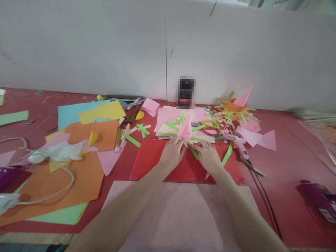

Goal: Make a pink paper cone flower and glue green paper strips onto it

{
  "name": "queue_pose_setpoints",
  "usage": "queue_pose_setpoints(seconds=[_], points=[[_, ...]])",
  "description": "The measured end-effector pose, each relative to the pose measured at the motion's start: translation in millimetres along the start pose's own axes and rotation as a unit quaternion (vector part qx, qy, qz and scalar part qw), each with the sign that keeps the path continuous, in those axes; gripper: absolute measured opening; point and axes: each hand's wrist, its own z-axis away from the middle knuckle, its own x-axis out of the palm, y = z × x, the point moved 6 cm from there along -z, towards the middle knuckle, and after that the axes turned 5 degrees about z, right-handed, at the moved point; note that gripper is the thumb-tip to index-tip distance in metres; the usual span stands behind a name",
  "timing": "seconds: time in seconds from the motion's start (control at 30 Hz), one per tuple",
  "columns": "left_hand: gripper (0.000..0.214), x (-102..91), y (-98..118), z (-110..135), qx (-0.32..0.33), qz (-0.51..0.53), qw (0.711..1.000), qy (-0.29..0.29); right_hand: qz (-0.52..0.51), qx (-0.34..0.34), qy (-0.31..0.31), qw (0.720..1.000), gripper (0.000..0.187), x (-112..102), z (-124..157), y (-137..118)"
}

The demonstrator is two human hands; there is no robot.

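Observation:
A pink paper cone (185, 129) stands in the middle, green paper strips (172, 125) fanning out around its base. My left hand (172, 151) is closed at the cone's lower left edge, fingertips gripping the paper there. From the right, my right hand (208, 154) pinches at the same lower edge, above a green strip (194, 154). What lies between its fingertips is too small to make out. Beneath both hands is a red board (147, 161). Yellow-handled scissors (210, 124) and a pink glue gun (239, 142) lie just beyond my right hand.
Orange sheets (65, 182) and a white cable (72, 178) cover the left side. At the back right sits an orange paper piece with green strips and a pink cone (244, 98). A purple device (320, 199) lies far right. A pixelated dark object (186, 91) leans against the wall.

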Motion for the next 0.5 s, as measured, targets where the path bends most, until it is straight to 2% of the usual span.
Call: queue_pose_setpoints(seconds=[0.2, 0.5], points=[[0.027, 1.4, 2.9, 1.0, 0.025, -0.030, 0.999, 0.004, -0.006, 0.003, -0.005, 1.000, 0.047, -1.0, -0.2, -0.3], [0.029, 3.0, 7.2, 0.9, 0.042, -0.076, 0.996, -0.015, -0.008, 0.025, -0.064, 0.998, 0.053, -1.5, 1.5, 0.6]])
